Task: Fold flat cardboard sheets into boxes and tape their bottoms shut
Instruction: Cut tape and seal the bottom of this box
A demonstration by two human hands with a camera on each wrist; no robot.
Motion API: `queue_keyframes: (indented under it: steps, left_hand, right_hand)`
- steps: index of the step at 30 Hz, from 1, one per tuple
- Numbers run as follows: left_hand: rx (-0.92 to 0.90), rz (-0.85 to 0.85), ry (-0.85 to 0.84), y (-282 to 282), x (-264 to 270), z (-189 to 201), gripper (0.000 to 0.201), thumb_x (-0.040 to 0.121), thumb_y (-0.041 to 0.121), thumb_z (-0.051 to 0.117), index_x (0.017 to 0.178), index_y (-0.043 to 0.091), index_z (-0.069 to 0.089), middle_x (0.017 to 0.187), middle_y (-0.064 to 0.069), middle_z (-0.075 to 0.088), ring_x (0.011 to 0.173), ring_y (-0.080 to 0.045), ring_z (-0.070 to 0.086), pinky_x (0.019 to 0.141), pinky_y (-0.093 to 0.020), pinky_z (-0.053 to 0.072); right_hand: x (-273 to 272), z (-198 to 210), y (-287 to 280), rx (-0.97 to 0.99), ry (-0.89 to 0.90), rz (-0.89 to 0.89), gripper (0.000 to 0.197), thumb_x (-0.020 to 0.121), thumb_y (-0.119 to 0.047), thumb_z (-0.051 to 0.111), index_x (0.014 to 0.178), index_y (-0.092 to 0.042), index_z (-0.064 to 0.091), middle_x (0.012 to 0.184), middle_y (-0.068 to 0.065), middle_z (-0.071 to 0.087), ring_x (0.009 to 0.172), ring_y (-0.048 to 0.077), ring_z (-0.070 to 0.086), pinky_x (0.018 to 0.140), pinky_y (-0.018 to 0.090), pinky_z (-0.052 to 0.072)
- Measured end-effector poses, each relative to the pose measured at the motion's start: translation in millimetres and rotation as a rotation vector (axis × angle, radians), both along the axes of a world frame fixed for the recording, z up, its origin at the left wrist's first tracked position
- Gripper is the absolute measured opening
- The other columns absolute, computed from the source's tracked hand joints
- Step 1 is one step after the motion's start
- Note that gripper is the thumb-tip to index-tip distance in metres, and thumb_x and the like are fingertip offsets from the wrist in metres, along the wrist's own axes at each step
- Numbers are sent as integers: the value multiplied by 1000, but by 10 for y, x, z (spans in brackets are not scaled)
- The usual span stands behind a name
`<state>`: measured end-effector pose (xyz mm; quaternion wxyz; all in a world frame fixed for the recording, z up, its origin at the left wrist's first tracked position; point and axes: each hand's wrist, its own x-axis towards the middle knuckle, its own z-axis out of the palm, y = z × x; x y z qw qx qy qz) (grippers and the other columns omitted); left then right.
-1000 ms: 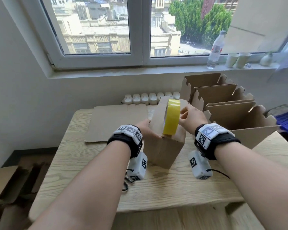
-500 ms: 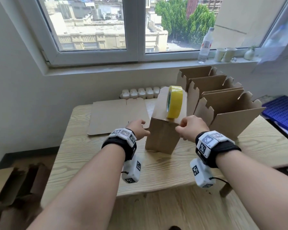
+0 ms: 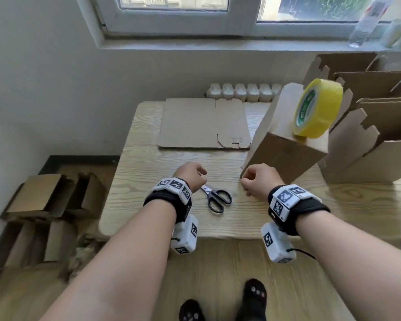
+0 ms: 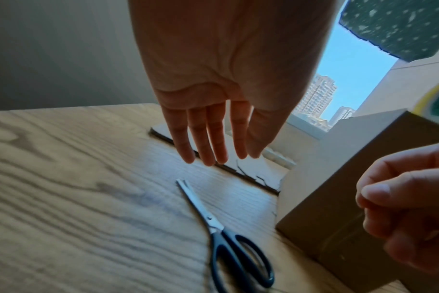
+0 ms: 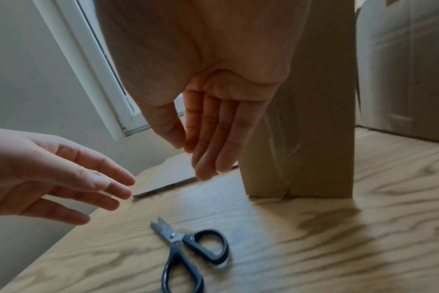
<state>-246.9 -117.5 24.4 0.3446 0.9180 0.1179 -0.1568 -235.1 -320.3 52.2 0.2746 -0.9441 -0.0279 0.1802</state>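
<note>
A folded cardboard box [image 3: 285, 154] stands bottom-up on the wooden table [image 3: 148, 205], clear tape running down its side [image 5: 283, 138]. A yellow tape roll [image 3: 317, 110] stands on edge on top of it. Flat cardboard sheets [image 3: 202, 123] lie behind. Black-handled scissors [image 3: 215, 198] lie shut between my hands. My left hand [image 4: 218, 158] hovers above the scissors' blades [image 4: 196, 200], fingers straight, holding nothing. My right hand [image 5: 196, 158] hangs just left of the box's lower corner with loosely bent fingers, the thumb near the forefinger, nothing in it.
Several folded open-topped boxes [image 3: 368, 140] crowd the table's right side. More boxes [image 3: 44, 200] lie on the floor at the left. A white moulded tray [image 3: 243, 92] sits against the wall; a bottle [image 3: 366, 22] and cups stand on the windowsill.
Both hands have let go of the box and the tape roll and dropped toward the table's front. The head view has tilted down, bringing the scissors into sight.
</note>
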Motion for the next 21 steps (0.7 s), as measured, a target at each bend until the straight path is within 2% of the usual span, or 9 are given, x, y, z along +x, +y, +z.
queue_keyframes:
  steps: [4, 7, 10, 12, 14, 17, 21]
  left_hand:
    - [-21, 82, 23, 180, -34, -301, 21, 84, 16, 62, 104, 20, 69, 108, 1, 69, 102, -16, 63, 89, -28, 50]
    - [-41, 91, 40, 210, -33, -452, 20, 85, 15, 63, 103, 20, 70, 108, 1, 69, 103, -16, 63, 90, -29, 51]
    - [-63, 102, 56, 214, -17, -571, 17, 85, 17, 61, 98, 25, 69, 108, 3, 69, 101, -14, 63, 88, -27, 50]
    - [-76, 101, 70, 206, -14, -644, 16, 84, 18, 62, 97, 25, 69, 109, 3, 69, 102, -13, 63, 90, -28, 50]
    - [-75, 99, 84, 201, -19, -708, 17, 85, 18, 62, 99, 24, 70, 108, 4, 69, 103, -13, 63, 92, -27, 49]
    - [-66, 105, 99, 201, -35, -789, 14, 85, 18, 63, 96, 25, 69, 106, 4, 70, 101, -12, 63, 90, -26, 49]
    - [-63, 107, 112, 198, -25, -806, 15, 86, 18, 62, 98, 24, 69, 104, 5, 69, 99, -12, 63, 84, -22, 47]
  right_hand:
    - [52, -310, 216, -50, 42, 83, 8, 84, -17, 60, 84, -19, 68, 84, -1, 70, 84, 17, 67, 81, 36, 55]
    - [82, -522, 355, -107, 64, 145, 7, 85, -17, 61, 86, -19, 68, 92, -2, 68, 91, 18, 62, 81, 33, 52]
    - [102, -723, 453, -124, 81, 171, 7, 81, -17, 65, 87, -21, 65, 94, -2, 68, 91, 18, 62, 79, 33, 53]
    - [111, -859, 478, -150, 115, 190, 19, 78, -18, 70, 96, -21, 64, 98, 0, 67, 92, 19, 62, 82, 36, 53]
    - [121, -964, 486, -218, 151, 232, 31, 76, -22, 74, 105, -21, 60, 102, 0, 66, 94, 21, 61, 82, 35, 53]
    - [143, -1057, 476, -350, 136, 307, 36, 76, -28, 74, 106, -20, 55, 103, 2, 62, 92, 22, 59, 73, 31, 49]
    - [134, -1049, 386, -414, 157, 305, 36, 77, -27, 72, 101, -16, 48, 97, 4, 59, 82, 24, 56, 65, 31, 45]
